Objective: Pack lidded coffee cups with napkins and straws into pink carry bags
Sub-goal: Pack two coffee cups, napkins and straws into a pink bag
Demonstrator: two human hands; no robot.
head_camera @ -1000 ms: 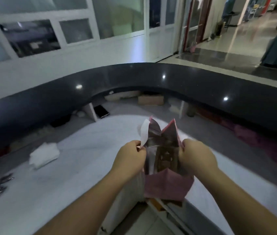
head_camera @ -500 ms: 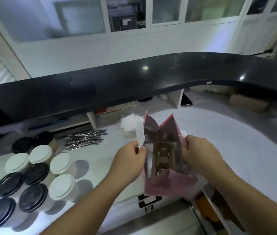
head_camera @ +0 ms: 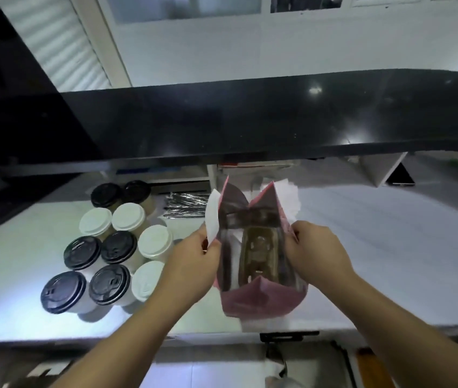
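A pink carry bag (head_camera: 261, 299) stands open at the front of the white counter, a brown cardboard insert visible in its bottom. My left hand (head_camera: 194, 261) pinches the bag's left rim together with its white handle strip (head_camera: 212, 217). Gripping the right rim is my right hand (head_camera: 316, 253). Left of the bag stand several lidded coffee cups, some with black lids (head_camera: 82, 252) and some with white lids (head_camera: 155, 242). A bundle of wrapped straws (head_camera: 184, 205) lies behind them. White napkins (head_camera: 288, 196) show behind the bag's right edge.
A raised black counter ledge (head_camera: 250, 119) runs across the back above the white worktop (head_camera: 390, 247). A drawer handle (head_camera: 289, 336) sits below the front edge. A dark tablet-like object (head_camera: 400, 177) lies at the far right.
My view has swung left, so the cups and straws have come into sight and now fill the left side. Both hands keep the same hold on the open bag.
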